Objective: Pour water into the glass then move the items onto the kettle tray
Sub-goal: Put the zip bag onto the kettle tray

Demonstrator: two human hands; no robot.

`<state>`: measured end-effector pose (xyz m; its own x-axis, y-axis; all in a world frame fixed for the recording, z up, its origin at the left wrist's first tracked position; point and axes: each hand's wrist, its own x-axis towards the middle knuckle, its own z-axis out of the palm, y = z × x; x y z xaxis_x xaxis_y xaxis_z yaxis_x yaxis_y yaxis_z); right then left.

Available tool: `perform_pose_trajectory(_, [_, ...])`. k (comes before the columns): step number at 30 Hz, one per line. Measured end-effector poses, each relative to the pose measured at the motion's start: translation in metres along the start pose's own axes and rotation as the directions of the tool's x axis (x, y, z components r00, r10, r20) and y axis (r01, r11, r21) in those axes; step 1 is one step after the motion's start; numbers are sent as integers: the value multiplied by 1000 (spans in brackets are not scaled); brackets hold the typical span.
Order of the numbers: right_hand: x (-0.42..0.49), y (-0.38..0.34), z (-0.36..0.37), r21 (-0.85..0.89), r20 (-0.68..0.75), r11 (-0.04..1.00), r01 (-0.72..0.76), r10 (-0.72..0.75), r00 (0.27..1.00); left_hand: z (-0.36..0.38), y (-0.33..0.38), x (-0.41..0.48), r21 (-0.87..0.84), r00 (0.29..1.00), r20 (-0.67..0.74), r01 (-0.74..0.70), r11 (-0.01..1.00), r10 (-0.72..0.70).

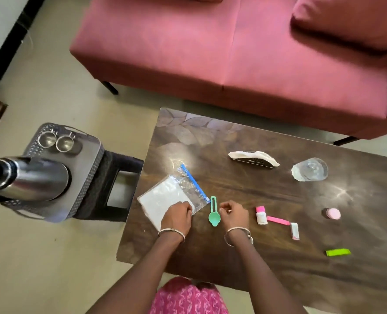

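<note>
A steel kettle point(29, 177) stands on a grey perforated tray point(90, 155) left of the wooden table point(244, 264). Two small steel cups point(55, 141) share the tray. A clear glass point(310, 169) sits far right on the table. My left hand point(176, 217) lies on a clear zip bag point(165, 198) of white powder, fingers curled at its near corner. My right hand point(234, 215) hovers just right of a green spoon point(214, 214), fingers curled together, with nothing visible in them.
The tray rests on a black stool point(120, 177). On the table lie a tissue holder point(253, 158), a pink-capped white bottle point(261, 215), a pink strip point(277, 220), a white sachet point(294, 231), a green packet point(337, 252) and a small pink round pot point(333, 214). A pink sofa point(233, 53) stands behind.
</note>
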<state>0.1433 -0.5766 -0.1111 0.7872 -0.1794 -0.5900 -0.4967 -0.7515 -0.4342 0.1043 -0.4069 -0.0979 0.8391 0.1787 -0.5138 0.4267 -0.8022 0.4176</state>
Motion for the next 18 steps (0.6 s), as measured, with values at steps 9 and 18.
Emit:
perform_pose_trajectory(9, [64, -26, 41, -328, 265, 917, 227, -141, 954, 52, -2, 36, 7, 981, 149, 123, 992, -123])
perform_pose_trajectory(18, [73, -32, 50, -350, 267, 925, 148, -53, 962, 56, -8, 38, -1, 976, 164, 144, 990, -142])
